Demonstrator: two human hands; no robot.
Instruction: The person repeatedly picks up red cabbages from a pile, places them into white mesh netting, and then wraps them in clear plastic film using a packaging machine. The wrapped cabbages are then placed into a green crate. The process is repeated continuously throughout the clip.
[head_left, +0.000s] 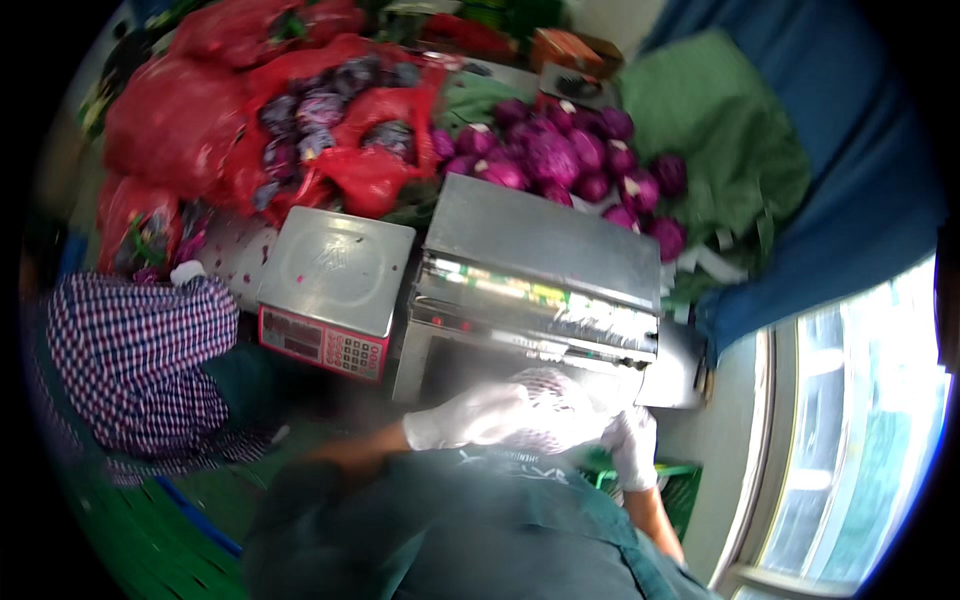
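A round vegetable in white foam netting (551, 397), showing purple through the mesh and looking like a red cabbage, is held close in front of my apron. My left hand (480, 416), in a white glove, grips it from the left. At its right side is my gloved right hand (634, 442); glare and blur hide whether its fingers hold anything. Just beyond both hands stands a metal film-wrapping machine (540, 225) with a shiny, printed film roll across it. A digital scale (337, 270) with a bare steel pan sits left of the machine.
Peeled red cabbages (555, 154) are heaped behind the machine. Red mesh sacks (180, 112) with darker cabbages fill the back left. A co-worker in a checkered head covering (142, 337) is close at left. Green cloth (712, 135) and a window (832, 435) are at right.
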